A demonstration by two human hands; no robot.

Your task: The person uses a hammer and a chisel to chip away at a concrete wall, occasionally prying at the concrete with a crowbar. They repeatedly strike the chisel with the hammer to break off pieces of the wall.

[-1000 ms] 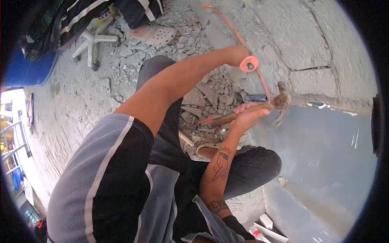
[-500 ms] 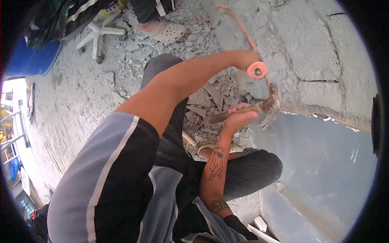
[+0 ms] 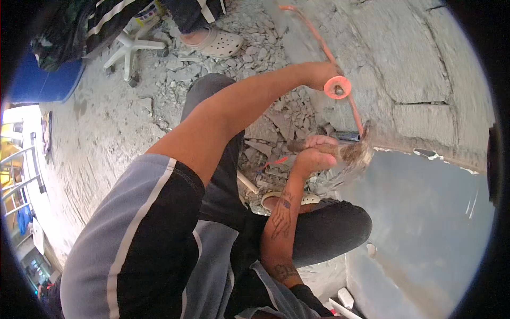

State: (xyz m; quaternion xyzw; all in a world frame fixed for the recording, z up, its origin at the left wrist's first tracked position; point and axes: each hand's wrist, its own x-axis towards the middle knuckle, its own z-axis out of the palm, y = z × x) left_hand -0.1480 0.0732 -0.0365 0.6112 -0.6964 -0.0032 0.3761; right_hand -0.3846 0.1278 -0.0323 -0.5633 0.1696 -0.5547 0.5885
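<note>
My left hand (image 3: pixel 323 75) is closed round a chisel, mostly hidden behind its round orange guard (image 3: pixel 337 87); the metal end shows in the guard's centre. Below it, my right hand (image 3: pixel 313 158) grips the wooden handle of a hammer (image 3: pixel 357 151), whose head is smeared by motion. The hammer head is apart from the guard. An orange tube (image 3: pixel 317 37) runs along the grey masonry (image 3: pixel 425 125), passing behind the guard.
Rubble (image 3: pixel 279 125) covers the floor between my legs and the masonry. A person's foot in a light clog (image 3: pixel 220 42) is at the top, beside a white chair base (image 3: pixel 130 50). A blue object (image 3: pixel 45 80) is at left, and a smooth grey panel (image 3: pixel 425 207) at right.
The hammer has shifted slightly right and its handle has turned in my right hand. My left hand and the guard have hardly moved. A dark pipe end now shows beside the hammer.
</note>
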